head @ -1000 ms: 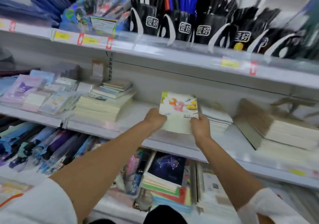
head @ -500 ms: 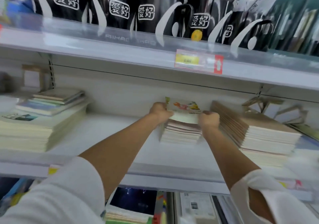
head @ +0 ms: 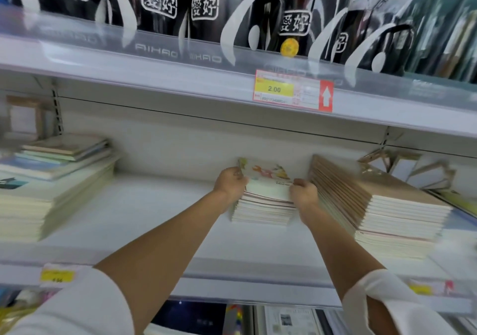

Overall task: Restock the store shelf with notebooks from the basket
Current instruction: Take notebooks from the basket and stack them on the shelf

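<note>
Notebooks [head: 267, 179] now sit on the shelf [head: 154, 221] stack, our left hand [head: 230, 181] and right hand [head: 304, 194] still clamping the sides; release next.

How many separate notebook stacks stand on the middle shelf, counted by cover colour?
Brown covers: 1, the brown stack
Illustrated cover: 1, the stack with the illustrated cover, between the hands
Pale mixed covers: 1, the left stack
Total: 3

White shelf [head: 144, 221]: three notebook stacks [head: 263, 210] directly on it.
</note>
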